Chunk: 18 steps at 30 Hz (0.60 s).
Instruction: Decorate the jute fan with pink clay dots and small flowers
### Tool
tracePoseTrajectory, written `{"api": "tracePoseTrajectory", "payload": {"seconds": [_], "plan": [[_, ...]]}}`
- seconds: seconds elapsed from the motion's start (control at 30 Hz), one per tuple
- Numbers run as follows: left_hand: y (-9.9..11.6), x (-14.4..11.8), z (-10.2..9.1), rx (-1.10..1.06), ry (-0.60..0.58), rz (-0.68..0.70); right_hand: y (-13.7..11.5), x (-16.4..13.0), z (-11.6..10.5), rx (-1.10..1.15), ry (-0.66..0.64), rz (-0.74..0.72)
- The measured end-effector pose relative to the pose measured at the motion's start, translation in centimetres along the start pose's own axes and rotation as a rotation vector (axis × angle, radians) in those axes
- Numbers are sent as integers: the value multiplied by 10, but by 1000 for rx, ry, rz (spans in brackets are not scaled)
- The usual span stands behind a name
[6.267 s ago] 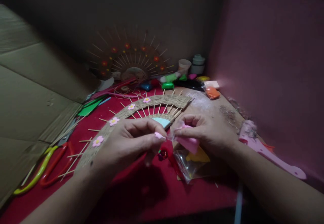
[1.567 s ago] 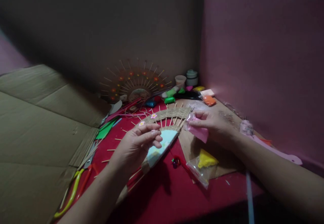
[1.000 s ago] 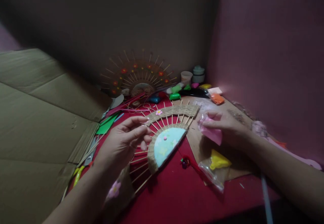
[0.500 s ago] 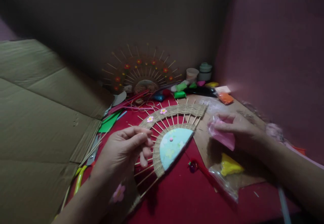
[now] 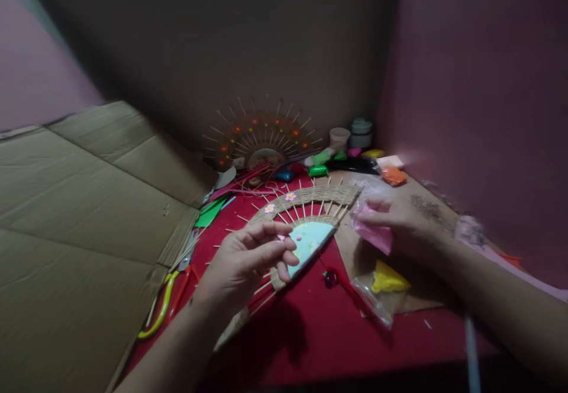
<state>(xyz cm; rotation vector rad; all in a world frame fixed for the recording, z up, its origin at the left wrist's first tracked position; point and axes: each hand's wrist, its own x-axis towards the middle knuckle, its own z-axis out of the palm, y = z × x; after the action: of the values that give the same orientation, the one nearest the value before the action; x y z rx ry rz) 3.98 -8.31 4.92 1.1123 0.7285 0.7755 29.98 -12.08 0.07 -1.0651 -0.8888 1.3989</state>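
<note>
My left hand (image 5: 252, 260) hovers over the left part of a woven half-round fan (image 5: 317, 195) with thin wooden sticks. Its thumb and fingers are pinched together, and a small pink bit of clay (image 5: 281, 237) shows at the fingertips. A light blue half-disc (image 5: 315, 236) with pale patterns and a pink dot forms the fan's centre. Pink flowers with yellow middles sit on the outer woven band. To the right, my right hand (image 5: 394, 218) grips a bag of pink clay (image 5: 375, 233) between thumb and fingers, above the brown board.
Yellow clay (image 5: 390, 277) in clear plastic lies below my right hand, near a red tassel (image 5: 331, 277). Scissors (image 5: 162, 310) rest beside a cardboard flap (image 5: 80, 233). A second decorated fan (image 5: 266, 138), clay packs and a cup (image 5: 339, 137) stand at the back.
The view has shifted, showing more of the cardboard and scissors. My left hand has moved right over the fan's blue centre. My right hand still holds the pink clay bag.
</note>
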Motion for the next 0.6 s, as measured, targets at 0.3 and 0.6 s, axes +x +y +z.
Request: {"api": "tracePoseTrajectory", "payload": {"seconds": [0.3,0.6], "plan": [[-11,4,25,-71,-34,2,-1,-1,5,61,-48,-25],[-4,17,38,-184,-44,48,-1,2,3,102,-87,-33]]}}
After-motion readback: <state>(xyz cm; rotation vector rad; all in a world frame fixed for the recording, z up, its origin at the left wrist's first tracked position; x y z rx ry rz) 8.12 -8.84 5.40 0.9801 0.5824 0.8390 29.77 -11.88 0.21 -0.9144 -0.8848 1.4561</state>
